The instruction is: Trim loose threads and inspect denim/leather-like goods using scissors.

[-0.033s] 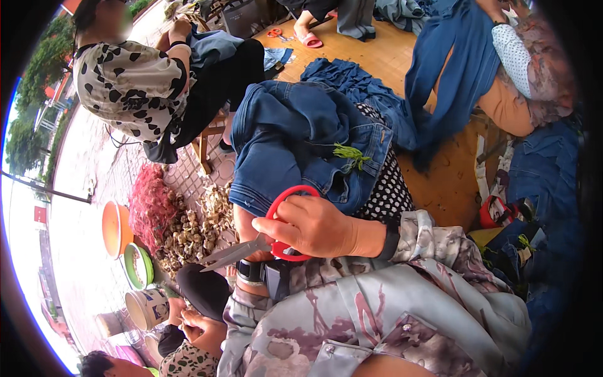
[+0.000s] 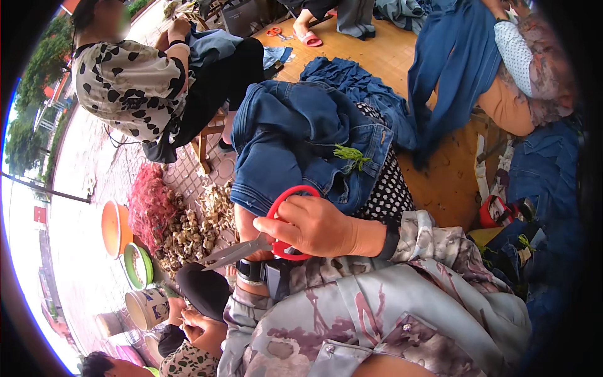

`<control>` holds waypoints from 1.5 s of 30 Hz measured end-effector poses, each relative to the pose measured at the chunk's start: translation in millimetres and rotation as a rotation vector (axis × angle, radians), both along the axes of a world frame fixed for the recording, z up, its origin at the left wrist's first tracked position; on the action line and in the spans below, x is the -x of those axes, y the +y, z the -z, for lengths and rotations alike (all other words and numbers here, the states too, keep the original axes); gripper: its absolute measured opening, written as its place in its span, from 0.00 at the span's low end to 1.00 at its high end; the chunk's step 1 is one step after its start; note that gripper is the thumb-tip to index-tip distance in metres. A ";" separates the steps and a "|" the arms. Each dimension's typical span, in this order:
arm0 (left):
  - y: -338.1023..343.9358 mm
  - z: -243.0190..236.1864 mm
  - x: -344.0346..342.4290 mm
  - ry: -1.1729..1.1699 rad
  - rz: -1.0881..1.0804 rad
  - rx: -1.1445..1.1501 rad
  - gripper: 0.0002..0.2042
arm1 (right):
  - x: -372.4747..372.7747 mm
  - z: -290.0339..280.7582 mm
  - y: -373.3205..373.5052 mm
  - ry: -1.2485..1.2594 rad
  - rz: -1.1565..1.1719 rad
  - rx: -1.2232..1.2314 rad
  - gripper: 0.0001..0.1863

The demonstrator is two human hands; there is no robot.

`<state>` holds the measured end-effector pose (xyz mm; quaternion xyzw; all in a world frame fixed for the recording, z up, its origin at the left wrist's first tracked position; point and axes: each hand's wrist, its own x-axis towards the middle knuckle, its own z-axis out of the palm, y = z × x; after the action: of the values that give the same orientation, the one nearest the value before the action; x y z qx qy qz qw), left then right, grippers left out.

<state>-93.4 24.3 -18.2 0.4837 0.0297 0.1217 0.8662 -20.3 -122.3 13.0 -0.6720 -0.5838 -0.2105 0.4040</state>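
My right hand (image 2: 314,227) is closed around the red handles of a pair of scissors (image 2: 237,254), whose metal blades point left and slightly down. Blue denim jeans (image 2: 295,138) lie bunched in front of me, over black cloth with white dots (image 2: 392,191). A tuft of bright green strands (image 2: 352,154) sits near their waistband. My left hand (image 2: 244,225) reaches up from a dark wristwatch to the lower left edge of the jeans. Its fingers are hidden by the denim and by the scissors.
Left, a seated person (image 2: 135,88) handles denim. More denim (image 2: 452,69) drapes by a person at right, with a jeans pile (image 2: 540,169) beside me. Garlic-like bulbs (image 2: 188,232), a red net (image 2: 151,204), an orange basin (image 2: 116,227) and a green basin (image 2: 138,267) stand lower left.
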 end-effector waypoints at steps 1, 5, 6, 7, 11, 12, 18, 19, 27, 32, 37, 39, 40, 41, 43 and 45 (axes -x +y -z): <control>-1.3 0.0 -3.2 -0.002 0.002 -0.008 0.21 | -1.9 5.9 0.5 0.020 0.004 0.003 0.27; -4.3 2.2 -19.7 -0.002 0.003 -0.036 0.21 | -10.8 11.8 -6.2 0.160 -0.033 0.044 0.32; -2.7 12.2 -25.8 0.102 -0.004 0.237 0.20 | -13.7 15.0 -6.0 0.164 -0.022 0.011 0.35; -2.9 15.5 -28.6 0.114 -0.006 0.246 0.20 | -15.3 16.4 -7.7 0.176 -0.022 0.021 0.35; -3.7 26.9 -38.6 0.199 0.004 0.459 0.21 | -25.3 15.9 -15.6 0.299 -0.066 -0.006 0.34; -3.7 29.9 -39.3 0.219 0.005 0.512 0.22 | -26.4 16.4 -18.3 0.368 -0.088 0.029 0.34; -2.2 19.4 -31.4 0.142 0.129 0.464 0.15 | -29.4 13.1 -23.3 0.785 -0.048 -0.038 0.31; -5.6 5.6 -27.9 0.218 0.078 0.420 0.16 | -30.1 13.8 -20.8 0.803 -0.020 -0.080 0.29; 0.0 -14.9 -17.0 0.157 0.108 0.442 0.21 | -37.6 -6.6 6.8 0.727 0.018 -0.161 0.29; -5.7 -20.5 -14.6 0.251 0.021 0.289 0.12 | -37.6 -9.8 11.0 0.682 0.008 0.011 0.27; -2.1 -8.2 -13.5 0.295 -0.016 0.349 0.10 | -41.0 4.8 -9.3 0.930 0.097 -0.231 0.24; -4.5 -10.6 -14.7 0.279 -0.005 0.335 0.09 | -42.1 2.8 -26.9 0.989 0.095 -0.205 0.27; -4.8 -10.1 -14.2 0.300 -0.024 0.301 0.08 | -42.4 4.2 -32.3 0.976 0.112 -0.207 0.27; -5.9 -10.3 -15.2 0.321 -0.033 0.264 0.08 | -42.2 5.3 -38.1 0.962 0.138 -0.214 0.27; -6.4 -12.2 -15.2 0.341 0.008 0.191 0.07 | -37.6 6.7 -43.8 0.926 0.162 -0.188 0.27; -8.6 -16.5 -19.4 0.376 0.072 0.048 0.06 | -31.3 -0.9 -46.3 0.903 0.200 -0.105 0.27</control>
<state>-74.0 15.7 -1.7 0.4778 0.1767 -0.0028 0.8605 11.0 -168.6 13.8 -0.7279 -0.2705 0.0361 0.6290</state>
